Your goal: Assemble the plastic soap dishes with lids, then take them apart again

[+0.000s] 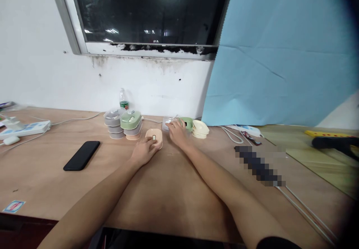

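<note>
My left hand point(144, 151) rests at the near side of a small peach box point(157, 133) with rounded corners, its fingers closed on the rim. Inside that box lies a small pale piece point(154, 137). Farther back, my right hand point(178, 133) has its fingers bent down onto a clear plastic lid point(165, 122), which they partly cover. Just right of these fingers sits a green box point(187, 123), half hidden by the hand. Beside it stands a stack of cream boxes point(200, 129).
Left of my hands stand stacked lidded boxes, grey point(112, 120) and green-topped point(131, 120), with a bottle point(123, 100) behind. A black phone point(81, 155) lies at left. Power strips point(25, 130) and cables lie at both sides. A blue cloth point(269, 61) hangs at right.
</note>
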Demonstrator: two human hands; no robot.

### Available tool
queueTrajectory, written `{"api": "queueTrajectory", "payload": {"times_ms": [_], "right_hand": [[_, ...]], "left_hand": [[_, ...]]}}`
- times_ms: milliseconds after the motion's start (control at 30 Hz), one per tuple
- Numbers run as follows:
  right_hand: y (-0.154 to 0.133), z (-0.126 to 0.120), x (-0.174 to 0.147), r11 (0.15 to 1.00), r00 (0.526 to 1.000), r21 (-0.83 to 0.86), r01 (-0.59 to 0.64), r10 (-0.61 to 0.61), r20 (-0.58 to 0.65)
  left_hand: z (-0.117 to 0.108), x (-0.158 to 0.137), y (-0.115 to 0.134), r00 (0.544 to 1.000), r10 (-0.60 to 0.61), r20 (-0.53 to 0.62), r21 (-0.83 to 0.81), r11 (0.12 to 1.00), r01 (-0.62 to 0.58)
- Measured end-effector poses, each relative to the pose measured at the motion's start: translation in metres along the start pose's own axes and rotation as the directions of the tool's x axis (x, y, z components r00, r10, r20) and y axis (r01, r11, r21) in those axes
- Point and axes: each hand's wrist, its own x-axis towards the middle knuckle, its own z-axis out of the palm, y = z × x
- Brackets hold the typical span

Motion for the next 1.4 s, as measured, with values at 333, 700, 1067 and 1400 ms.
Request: {"api": "queueTrajectory", "payload": {"times_ms": [333,700,1067,1400], "right_hand": [[-0.032,-0.005,-0.038,0.846,0.992,0.521,0.118,-0.124,-0.023],[-0.067,-0.009,-0.038,0.480,0.979,0.862,-0.162,0.188,0.079],[-0.004,-0.013,-0.021,0.473,0.771,0.879,-0.063,0.582,-0.258],[0.126,-0.019,-0.023,-0.063,0.291,0.998,-0.019,0.955,0.066]], "left_hand": [[-0.005,0.002,0.004,0.986,0.008,-0.169,-0.220,0.974,-0.046],[0.002,0.009,0.000,0.964,-0.041,-0.262,-0.498,0.862,-0.099],[-0.006,0.006,-0.010,0.959,0.006,-0.282,-0.325,0.940,-0.101],[-0.005,0.001,0.007,0.941,0.303,-0.153,-0.135,0.937,-0.323]]}}
